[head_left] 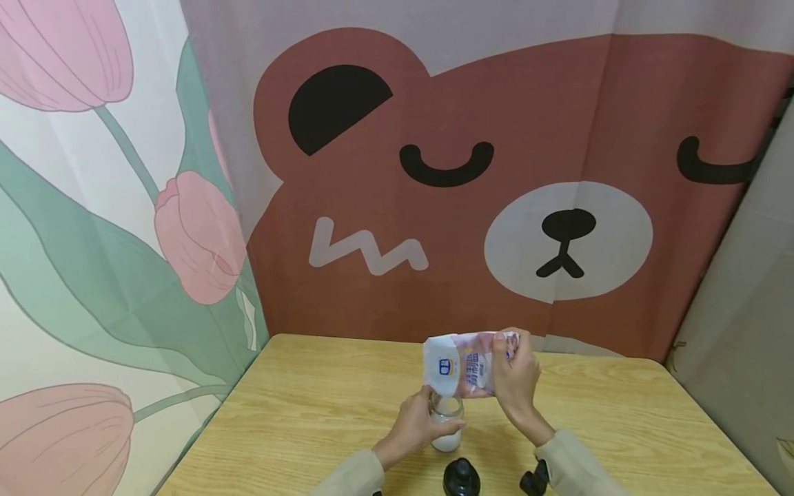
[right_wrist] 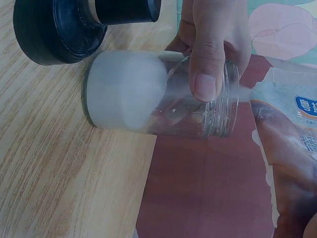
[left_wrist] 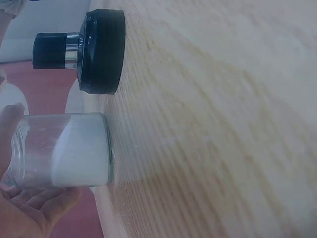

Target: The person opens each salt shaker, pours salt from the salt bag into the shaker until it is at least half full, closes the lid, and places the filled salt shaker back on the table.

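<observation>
My left hand (head_left: 412,420) grips a clear glass jar (head_left: 446,442) near its open mouth, fingers and thumb round the glass. The jar stands upright on the table, partly filled with fine white grains (right_wrist: 121,89). My right hand (head_left: 516,372) holds a pink-and-white packet (head_left: 443,353) with blue lettering, tipped sideways above the jar. In the right wrist view, a white stream (right_wrist: 242,93) runs from the packet's corner into the jar mouth. Close to the jar, a black lid (head_left: 462,477) with a raised knob and silver collar (left_wrist: 72,49) stands on the table.
The wood-grain table (head_left: 298,406) reaches back to a hanging curtain (head_left: 372,303) printed with a bear and tulips. A small black object (head_left: 535,479) shows by the right sleeve. A pale cloth (head_left: 744,310) hangs along the right side.
</observation>
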`<state>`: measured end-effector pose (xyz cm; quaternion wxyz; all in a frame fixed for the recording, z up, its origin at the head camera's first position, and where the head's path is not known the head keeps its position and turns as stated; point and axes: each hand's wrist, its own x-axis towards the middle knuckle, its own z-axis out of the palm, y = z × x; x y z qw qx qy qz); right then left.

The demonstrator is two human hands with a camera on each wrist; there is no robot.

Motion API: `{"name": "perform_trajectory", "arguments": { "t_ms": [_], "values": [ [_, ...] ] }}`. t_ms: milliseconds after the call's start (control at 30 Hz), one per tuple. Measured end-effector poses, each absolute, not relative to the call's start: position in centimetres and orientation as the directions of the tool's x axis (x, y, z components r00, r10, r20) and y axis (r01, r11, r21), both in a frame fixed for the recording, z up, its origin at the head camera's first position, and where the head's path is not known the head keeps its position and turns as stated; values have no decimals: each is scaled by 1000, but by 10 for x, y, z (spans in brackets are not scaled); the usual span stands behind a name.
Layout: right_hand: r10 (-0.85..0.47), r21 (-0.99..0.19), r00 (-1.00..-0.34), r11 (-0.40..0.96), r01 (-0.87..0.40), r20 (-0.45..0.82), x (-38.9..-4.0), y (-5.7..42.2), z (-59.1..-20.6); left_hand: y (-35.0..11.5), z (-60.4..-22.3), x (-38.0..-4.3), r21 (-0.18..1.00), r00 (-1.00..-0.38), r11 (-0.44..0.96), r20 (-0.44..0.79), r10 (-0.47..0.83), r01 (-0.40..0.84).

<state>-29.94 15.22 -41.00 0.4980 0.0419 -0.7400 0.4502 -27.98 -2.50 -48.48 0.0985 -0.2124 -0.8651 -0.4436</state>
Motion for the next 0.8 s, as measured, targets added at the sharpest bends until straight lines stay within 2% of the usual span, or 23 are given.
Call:
{"name": "perform_trajectory", "arguments": {
  "t_ms": [800],
  "values": [
    [377, -621, -504, 592, -513, 777, -298, 154, -409, -26, -485, -282, 733, -897, 517, 337, 287, 441]
  ]
}}
